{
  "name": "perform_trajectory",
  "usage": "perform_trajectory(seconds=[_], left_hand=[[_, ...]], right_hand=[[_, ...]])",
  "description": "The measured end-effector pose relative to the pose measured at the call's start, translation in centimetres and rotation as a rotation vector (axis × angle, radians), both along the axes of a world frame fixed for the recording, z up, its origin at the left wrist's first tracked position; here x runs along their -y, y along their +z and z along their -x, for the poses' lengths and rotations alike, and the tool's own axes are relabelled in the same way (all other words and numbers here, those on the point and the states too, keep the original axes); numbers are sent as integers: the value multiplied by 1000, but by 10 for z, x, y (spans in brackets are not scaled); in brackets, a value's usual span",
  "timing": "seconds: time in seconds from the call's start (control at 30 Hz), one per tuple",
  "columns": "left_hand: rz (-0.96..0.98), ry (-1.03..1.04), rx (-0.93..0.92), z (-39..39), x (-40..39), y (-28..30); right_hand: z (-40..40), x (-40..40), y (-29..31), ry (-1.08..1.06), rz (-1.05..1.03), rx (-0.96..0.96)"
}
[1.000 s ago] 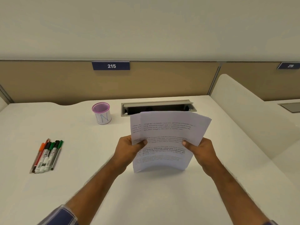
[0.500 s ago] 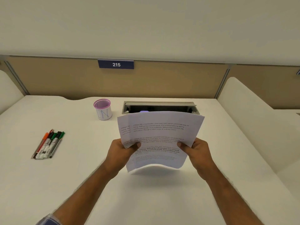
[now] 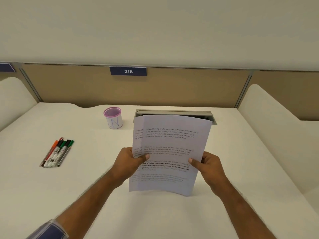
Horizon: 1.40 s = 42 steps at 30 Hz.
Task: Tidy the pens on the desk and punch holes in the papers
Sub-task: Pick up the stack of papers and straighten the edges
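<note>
A small stack of printed white papers (image 3: 170, 140) stands nearly upright at the desk's middle, its bottom edge on or just above the surface. My left hand (image 3: 128, 161) pinches the stack's left edge and my right hand (image 3: 208, 163) pinches its right edge. The sheets are slightly offset, with one showing past the left side. Several pens and markers (image 3: 57, 152), orange, red, black and green, lie side by side on the left of the desk. A purple-rimmed white pen cup (image 3: 113, 120) stands empty behind them, left of the papers. No hole punch is visible.
A grey cable tray with its flap open (image 3: 174, 113) is set into the white desk (image 3: 172, 218) just behind the papers. Tan partition panels with a blue "215" label (image 3: 128, 71) close the back. Rounded white dividers (image 3: 269, 118) stand at both sides.
The papers have swung from a tilt to nearly square and upright, and the sheets are closer together. Both hands kept their grip. The camera turned slightly left.
</note>
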<state>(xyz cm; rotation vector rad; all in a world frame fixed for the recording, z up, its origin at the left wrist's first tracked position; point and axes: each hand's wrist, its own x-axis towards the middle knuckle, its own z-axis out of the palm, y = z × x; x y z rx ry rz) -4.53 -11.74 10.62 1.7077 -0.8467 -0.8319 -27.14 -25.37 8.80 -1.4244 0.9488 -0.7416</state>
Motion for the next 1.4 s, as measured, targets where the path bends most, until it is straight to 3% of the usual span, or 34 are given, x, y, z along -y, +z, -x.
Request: perform_trajectory(seconds=[0.07,0.13,0.23,0.33,0.53,0.77,0.97,1.07,1.23,1.3,1.4], left_hand=[[-9,-7,63,-7,2,8],[-35,-35,175,-15,6,22],[-119,-132,451,-25,11,49],[-191,-219,755,-28,16,78],[-250,-274,896,-19,25,108],[-165,-222,925,-20,23,105],[150,199,743,-42,1,74],[121,278,482,-51,-10,43],[138,3,-122,-64,-16,16],[122,-132,-238,-64,-18,14],[104,-131,-289,-64,-20,10]], right_hand=[[-1,2,8,-51,40,31],[-3,7,21,-149,189,-63],[-3,13,44,-243,453,-167],[-1,14,71,-203,657,-186],[-12,8,95,171,504,-239],[-8,3,72,123,379,-188],[12,13,57,-45,101,-17],[21,15,48,-55,-28,80],[22,15,38,44,-153,164],[20,15,36,79,-172,161],[16,15,36,76,-153,136]])
